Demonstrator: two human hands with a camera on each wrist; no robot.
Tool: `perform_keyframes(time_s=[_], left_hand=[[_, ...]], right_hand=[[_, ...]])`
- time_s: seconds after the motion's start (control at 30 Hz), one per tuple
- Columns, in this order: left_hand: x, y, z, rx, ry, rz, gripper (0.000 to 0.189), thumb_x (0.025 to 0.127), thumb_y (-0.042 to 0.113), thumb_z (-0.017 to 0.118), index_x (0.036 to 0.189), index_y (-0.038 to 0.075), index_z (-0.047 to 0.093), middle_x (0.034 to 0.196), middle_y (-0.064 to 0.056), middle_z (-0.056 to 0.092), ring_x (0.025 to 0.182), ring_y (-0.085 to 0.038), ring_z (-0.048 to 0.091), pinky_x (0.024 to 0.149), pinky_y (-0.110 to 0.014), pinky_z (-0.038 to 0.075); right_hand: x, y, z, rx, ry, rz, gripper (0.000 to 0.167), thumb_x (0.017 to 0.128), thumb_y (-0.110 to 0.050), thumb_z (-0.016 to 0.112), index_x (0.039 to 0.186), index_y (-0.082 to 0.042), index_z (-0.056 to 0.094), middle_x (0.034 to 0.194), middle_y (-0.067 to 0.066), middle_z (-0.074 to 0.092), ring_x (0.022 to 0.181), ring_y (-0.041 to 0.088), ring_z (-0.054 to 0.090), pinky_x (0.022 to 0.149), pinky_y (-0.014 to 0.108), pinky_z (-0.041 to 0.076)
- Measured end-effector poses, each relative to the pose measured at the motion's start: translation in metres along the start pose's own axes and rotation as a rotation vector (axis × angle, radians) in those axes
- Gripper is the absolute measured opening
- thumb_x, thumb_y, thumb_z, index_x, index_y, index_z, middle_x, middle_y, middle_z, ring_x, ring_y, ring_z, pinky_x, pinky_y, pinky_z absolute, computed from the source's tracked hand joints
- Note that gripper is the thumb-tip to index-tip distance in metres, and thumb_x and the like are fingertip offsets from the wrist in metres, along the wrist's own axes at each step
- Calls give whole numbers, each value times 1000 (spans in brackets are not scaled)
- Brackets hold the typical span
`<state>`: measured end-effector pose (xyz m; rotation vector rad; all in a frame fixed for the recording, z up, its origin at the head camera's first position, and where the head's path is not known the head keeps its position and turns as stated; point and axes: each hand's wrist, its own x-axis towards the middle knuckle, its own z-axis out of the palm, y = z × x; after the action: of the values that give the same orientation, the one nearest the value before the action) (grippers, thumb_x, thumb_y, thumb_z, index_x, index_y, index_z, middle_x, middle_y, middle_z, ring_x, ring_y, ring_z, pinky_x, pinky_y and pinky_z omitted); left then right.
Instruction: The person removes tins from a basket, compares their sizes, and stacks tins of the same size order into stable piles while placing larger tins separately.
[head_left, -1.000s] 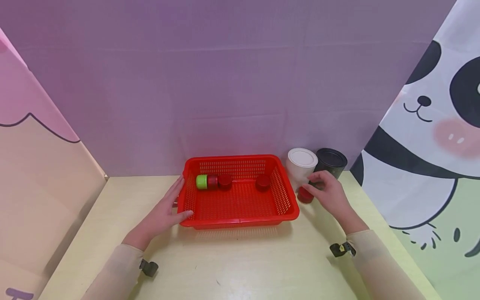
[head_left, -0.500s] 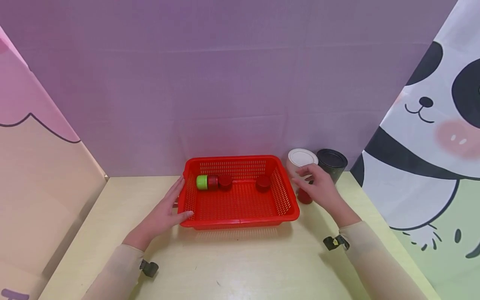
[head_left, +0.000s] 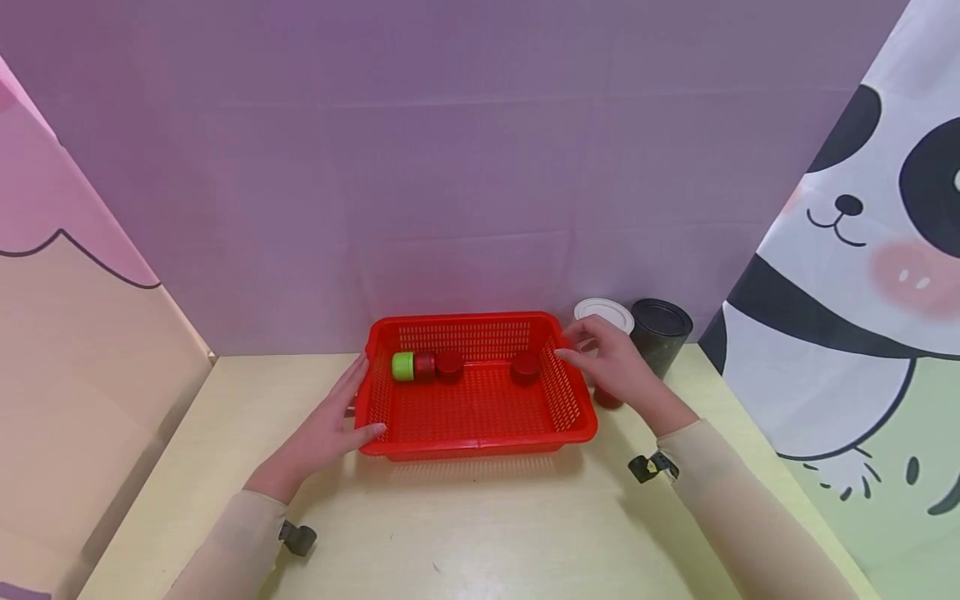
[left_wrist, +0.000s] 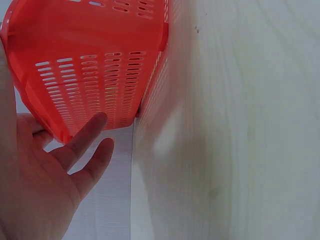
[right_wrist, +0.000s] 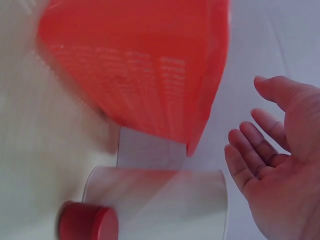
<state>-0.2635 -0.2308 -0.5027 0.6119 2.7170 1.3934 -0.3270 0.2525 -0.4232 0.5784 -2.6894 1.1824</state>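
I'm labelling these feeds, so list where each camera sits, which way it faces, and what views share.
Head: worn on the head, looking forward and down at the red basket; shows both sleeves, the left grip and the right grip.
Left wrist: on the left wrist, facing the red basket's outer side; shows the left grip's palm and fingers.
Right wrist: on the right wrist, facing the red basket, white canister and red container; shows the right grip.
Shared: head and right wrist both show the white canister; all three show the red basket.
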Motion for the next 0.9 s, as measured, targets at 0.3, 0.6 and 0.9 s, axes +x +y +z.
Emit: perform_keyframes(time_s=[0.3, 0.6, 0.9], left_hand=[[0, 3, -1, -22, -11, -6, 117, 95, 25, 88, 180, 23, 8, 186, -1, 7, 150, -43, 48, 98, -49, 65], [-1, 5, -2, -22, -20, -18, 116, 95, 27, 88, 180, 25, 8, 186, -1, 7, 152, -42, 46, 99, -49, 64], [-1, 6, -3, -30, -20, -34, 115, 96, 26, 87, 180, 24, 8, 186, -2, 7, 150, -43, 47, 99, -50, 65]], right_hand=[[13, -23, 5, 29, -63, 12, 32, 100, -18, 84, 126, -6, 71, 124, 19, 73, 111, 33, 70, 99, 53, 61], [35, -38, 15, 37, -95, 4, 31, 100, -21, 85, 125, -6, 73, 121, 15, 74, 111, 33, 69, 99, 50, 60], [55, -48, 28, 97, -165, 32, 40, 101, -26, 84, 132, -5, 71, 125, 10, 73, 116, 33, 68, 100, 49, 62]])
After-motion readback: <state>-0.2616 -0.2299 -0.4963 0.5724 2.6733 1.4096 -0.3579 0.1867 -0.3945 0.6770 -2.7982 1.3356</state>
